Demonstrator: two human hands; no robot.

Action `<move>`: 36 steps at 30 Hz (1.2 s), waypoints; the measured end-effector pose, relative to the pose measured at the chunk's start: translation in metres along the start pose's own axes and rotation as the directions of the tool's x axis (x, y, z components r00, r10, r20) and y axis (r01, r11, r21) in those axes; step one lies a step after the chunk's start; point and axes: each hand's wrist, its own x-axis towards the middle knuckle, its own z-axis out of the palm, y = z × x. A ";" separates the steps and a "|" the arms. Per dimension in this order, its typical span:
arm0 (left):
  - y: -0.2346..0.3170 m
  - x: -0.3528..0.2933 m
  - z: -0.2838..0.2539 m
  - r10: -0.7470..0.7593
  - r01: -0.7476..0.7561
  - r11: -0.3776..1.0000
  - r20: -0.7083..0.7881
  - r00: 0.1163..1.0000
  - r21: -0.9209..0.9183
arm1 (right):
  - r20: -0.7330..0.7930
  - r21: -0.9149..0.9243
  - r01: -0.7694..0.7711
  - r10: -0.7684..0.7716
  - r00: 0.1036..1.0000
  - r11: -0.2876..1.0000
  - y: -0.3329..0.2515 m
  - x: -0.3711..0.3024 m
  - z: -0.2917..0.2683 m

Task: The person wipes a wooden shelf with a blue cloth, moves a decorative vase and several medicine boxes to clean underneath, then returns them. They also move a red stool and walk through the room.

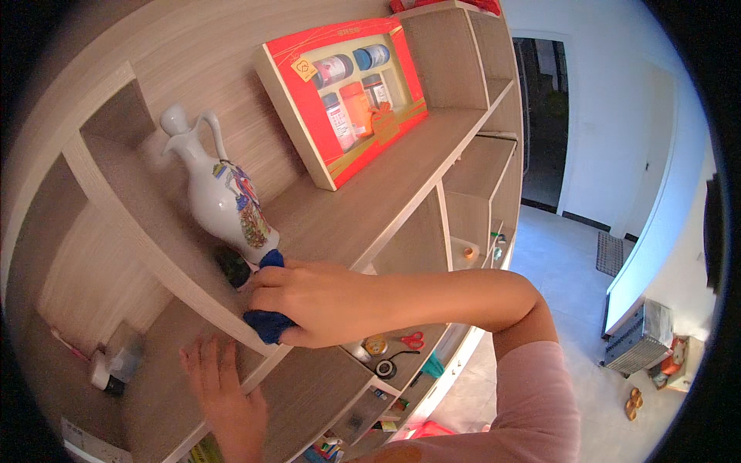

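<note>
My right hand (305,299) is closed around a dark blue cloth (268,326), which sticks out on both sides of the fingers. It is at the front of a wooden shelf, next to the divider post. Just behind it stands a white porcelain ewer (216,197) with a handle and a coloured figure painted on its side. A small dark object (233,266) sits by the ewer's base, partly hidden by the hand. My left hand (225,397) lies on the lower shelf left of the post, fingers stretched out and holding nothing.
A red gift box (409,73) with bottles behind its window leans against the back panel. Lower shelves hold red scissors (413,340), a black tape roll (385,369) and small items. A white bottle (104,372) stands far left. A doorway (543,116) is at the right.
</note>
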 end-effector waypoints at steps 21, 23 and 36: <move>-0.008 -0.002 0.009 0.078 -0.077 0.996 -0.025 0.997 0.033 | 0.207 -0.073 -0.134 0.146 0.967 0.988 -0.011 0.001 -0.014; -0.007 -0.001 0.011 0.093 -0.092 0.995 -0.045 0.995 0.035 | 0.147 -0.102 -0.189 0.203 0.968 0.977 -0.003 0.007 -0.010; -0.014 0.001 0.013 0.198 -0.197 0.979 -0.021 0.980 0.052 | -0.072 -0.168 -0.023 0.011 0.997 0.986 0.006 0.014 0.016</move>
